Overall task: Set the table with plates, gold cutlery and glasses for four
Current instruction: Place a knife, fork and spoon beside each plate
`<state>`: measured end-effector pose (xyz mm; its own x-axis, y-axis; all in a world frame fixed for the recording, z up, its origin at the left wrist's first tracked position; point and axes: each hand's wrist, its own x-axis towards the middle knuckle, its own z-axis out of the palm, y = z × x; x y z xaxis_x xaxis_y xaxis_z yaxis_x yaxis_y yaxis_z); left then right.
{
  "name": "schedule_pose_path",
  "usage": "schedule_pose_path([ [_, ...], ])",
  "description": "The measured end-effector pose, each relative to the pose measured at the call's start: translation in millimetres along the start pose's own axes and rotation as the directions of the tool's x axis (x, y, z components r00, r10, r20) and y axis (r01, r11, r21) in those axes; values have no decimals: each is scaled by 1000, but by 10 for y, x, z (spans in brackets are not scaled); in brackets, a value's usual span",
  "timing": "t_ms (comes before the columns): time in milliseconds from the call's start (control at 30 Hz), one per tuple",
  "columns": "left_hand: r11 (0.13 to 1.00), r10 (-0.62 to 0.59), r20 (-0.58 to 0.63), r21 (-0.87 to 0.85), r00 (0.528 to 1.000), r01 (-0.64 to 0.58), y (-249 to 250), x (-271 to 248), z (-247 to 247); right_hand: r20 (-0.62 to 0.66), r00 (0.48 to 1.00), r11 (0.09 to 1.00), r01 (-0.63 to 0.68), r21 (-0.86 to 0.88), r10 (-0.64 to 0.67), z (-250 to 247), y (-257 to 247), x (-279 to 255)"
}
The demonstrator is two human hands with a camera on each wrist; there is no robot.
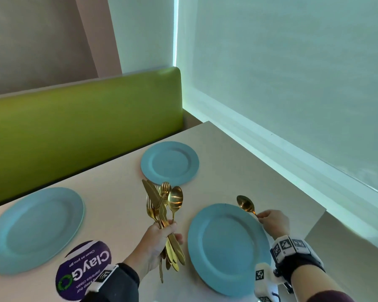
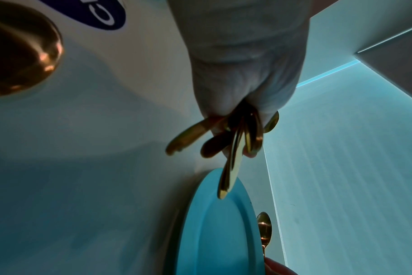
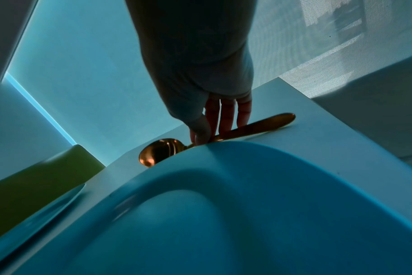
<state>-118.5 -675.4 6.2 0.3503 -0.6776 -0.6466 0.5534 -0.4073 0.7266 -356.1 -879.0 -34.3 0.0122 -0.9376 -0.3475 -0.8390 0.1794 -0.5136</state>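
Observation:
Three blue plates lie on the pale table (image 1: 227,153): a near one (image 1: 227,249), a far one (image 1: 169,163) and a left one (image 1: 34,228). My left hand (image 1: 159,238) grips a bundle of gold cutlery (image 1: 164,205) upright between the plates, with knives, forks and a spoon fanned above the fist (image 2: 242,104). My right hand (image 1: 271,221) pinches the handle of a single gold spoon (image 1: 246,204) just right of the near plate's rim. In the right wrist view that spoon (image 3: 162,151) lies low along the table beside the plate (image 3: 247,214).
A green bench back (image 1: 85,118) runs behind the table's far edge. A window blind (image 1: 292,73) closes the right side, close to the table's right edge. A round purple sticker (image 1: 83,269) lies on the table near my left wrist.

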Motion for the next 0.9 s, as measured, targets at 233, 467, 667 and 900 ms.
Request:
schedule_pose_path([
  [233,1000,0,12,-11,1000,1,-5,25,-17,-17,1000,999,26,-22,-26,39,-4,-2],
  [467,999,-7,2,-31,1000,7,-37,12,-2,-25,999,1000,24,8,-24,72,8,43],
  [667,999,-1,1,-36,1000,1,-28,-47,15,-99,993,997,70,15,-68,57,-62,31],
  [900,999,23,6,-36,1000,-23,56,-288,-75,4,777,777,630,17,-630,218,-941,-774],
])
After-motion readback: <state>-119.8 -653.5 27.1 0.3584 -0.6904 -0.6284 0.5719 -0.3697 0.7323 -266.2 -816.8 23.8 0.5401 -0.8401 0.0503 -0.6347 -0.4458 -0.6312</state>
